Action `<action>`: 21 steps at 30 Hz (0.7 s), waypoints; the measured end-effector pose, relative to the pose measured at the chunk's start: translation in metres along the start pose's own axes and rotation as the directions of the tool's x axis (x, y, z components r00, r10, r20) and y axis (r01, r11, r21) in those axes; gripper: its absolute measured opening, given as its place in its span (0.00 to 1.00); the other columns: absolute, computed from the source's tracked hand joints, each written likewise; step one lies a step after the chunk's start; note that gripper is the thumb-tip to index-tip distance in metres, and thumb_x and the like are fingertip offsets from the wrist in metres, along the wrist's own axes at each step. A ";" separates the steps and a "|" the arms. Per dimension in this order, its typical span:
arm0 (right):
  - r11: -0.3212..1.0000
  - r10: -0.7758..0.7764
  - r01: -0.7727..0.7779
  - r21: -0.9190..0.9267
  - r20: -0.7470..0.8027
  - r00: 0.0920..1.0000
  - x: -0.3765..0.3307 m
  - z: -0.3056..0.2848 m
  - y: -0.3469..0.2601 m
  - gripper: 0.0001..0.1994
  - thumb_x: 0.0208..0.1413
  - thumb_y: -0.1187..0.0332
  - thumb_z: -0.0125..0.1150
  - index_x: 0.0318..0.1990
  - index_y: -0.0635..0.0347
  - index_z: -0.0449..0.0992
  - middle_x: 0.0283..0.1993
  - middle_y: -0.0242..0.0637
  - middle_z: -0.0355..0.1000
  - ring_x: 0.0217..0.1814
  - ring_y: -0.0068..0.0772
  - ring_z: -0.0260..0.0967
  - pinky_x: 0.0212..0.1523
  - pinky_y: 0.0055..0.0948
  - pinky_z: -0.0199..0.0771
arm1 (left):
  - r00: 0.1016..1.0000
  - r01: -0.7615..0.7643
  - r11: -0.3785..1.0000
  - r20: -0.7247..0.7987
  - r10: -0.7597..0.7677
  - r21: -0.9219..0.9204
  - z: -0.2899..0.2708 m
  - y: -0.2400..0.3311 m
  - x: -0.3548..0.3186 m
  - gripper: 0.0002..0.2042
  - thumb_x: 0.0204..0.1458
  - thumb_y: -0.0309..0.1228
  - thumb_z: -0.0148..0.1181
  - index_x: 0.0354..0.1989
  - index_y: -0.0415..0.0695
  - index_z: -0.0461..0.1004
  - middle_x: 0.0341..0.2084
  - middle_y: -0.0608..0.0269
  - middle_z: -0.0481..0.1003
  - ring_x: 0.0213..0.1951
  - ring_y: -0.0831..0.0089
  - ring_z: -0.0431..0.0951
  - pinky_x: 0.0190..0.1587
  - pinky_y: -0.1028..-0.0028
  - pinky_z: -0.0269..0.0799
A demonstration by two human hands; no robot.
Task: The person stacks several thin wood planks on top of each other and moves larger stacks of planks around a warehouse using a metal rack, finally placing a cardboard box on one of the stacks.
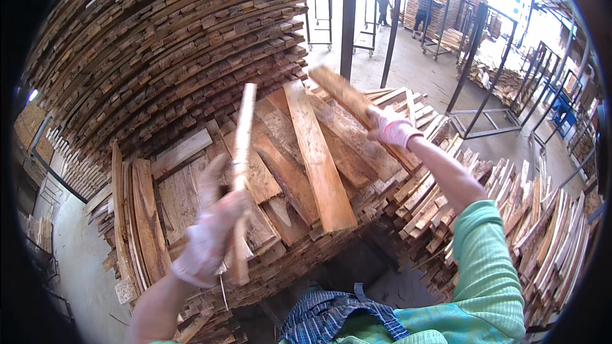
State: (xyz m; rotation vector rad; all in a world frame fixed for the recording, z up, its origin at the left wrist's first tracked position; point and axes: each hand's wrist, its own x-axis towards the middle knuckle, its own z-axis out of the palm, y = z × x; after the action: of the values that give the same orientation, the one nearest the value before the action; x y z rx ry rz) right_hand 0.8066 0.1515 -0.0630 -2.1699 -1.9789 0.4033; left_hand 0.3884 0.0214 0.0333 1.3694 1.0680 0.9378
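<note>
My left hand [210,232], in a pale glove and blurred by motion, grips a narrow wooden board [243,130]. That board stands nearly upright, edge toward me, over the left part of the stack. Out to the right, my right hand [391,129], in a pale glove with a pink cuff, is closed on another wooden board [341,92] that slants up to the left. Between the hands, a long light-brown plank [317,159] lies on the stack of boards [319,245]. Darker planks lie beside and beneath it.
A tall layered lumber pile [185,44] rises behind the stack at the left. To the right lies a heap of narrow wood strips [503,216]. Dark metal rack frames [488,76] stand beyond. Two people [423,14] are far back near more lumber.
</note>
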 end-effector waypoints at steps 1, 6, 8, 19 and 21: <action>0.998 -0.006 0.006 -0.068 0.014 1.000 0.015 0.016 0.031 0.34 0.59 0.50 0.62 0.72 0.47 0.62 0.70 0.56 0.63 0.71 0.51 0.63 0.69 0.42 0.65 | 0.997 0.022 0.999 0.076 -0.025 0.040 0.020 0.001 0.018 0.51 0.49 0.51 0.66 0.76 0.51 0.40 0.61 0.38 0.56 0.50 0.60 0.73 0.53 0.59 0.76; 0.987 -0.063 0.080 0.140 -0.120 0.991 0.034 0.057 0.061 0.31 0.64 0.41 0.51 0.69 0.44 0.67 0.65 0.59 0.65 0.65 0.61 0.65 0.64 0.47 0.67 | 0.999 -0.033 0.985 0.034 0.039 -0.170 0.122 -0.037 0.130 0.48 0.56 0.61 0.57 0.75 0.47 0.40 0.60 0.33 0.61 0.62 0.40 0.65 0.60 0.44 0.64; 0.994 -0.072 0.085 0.064 -0.176 0.982 0.033 0.057 0.054 0.28 0.66 0.44 0.49 0.69 0.43 0.67 0.59 0.62 0.67 0.60 0.64 0.68 0.60 0.48 0.70 | 0.993 -0.112 0.992 -0.031 0.114 0.063 0.158 -0.070 0.175 0.45 0.57 0.66 0.50 0.73 0.46 0.47 0.58 0.30 0.63 0.59 0.38 0.66 0.58 0.40 0.64; 0.955 -0.176 0.166 0.248 0.020 0.984 0.109 0.056 0.111 0.36 0.63 0.43 0.54 0.67 0.64 0.59 0.65 0.64 0.65 0.68 0.63 0.64 0.65 0.49 0.66 | 0.973 -0.202 0.138 0.183 0.140 0.970 0.240 -0.131 0.229 0.43 0.60 0.67 0.40 0.70 0.42 0.61 0.69 0.27 0.55 0.71 0.32 0.50 0.68 0.34 0.40; 0.907 -0.218 0.263 0.328 -0.168 0.961 0.149 0.066 0.094 0.36 0.63 0.42 0.53 0.70 0.58 0.58 0.65 0.63 0.65 0.68 0.63 0.63 0.65 0.50 0.66 | 0.989 -0.143 0.128 0.137 0.051 0.981 0.246 -0.124 0.236 0.43 0.60 0.68 0.38 0.71 0.43 0.60 0.69 0.27 0.53 0.73 0.34 0.49 0.68 0.31 0.36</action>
State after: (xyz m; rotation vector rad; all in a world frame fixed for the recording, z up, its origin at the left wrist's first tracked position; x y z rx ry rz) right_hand 0.8863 0.2867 -0.1661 -1.6715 -1.9048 0.5166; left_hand 0.6791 0.1767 -0.1190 2.5990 1.6797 0.0494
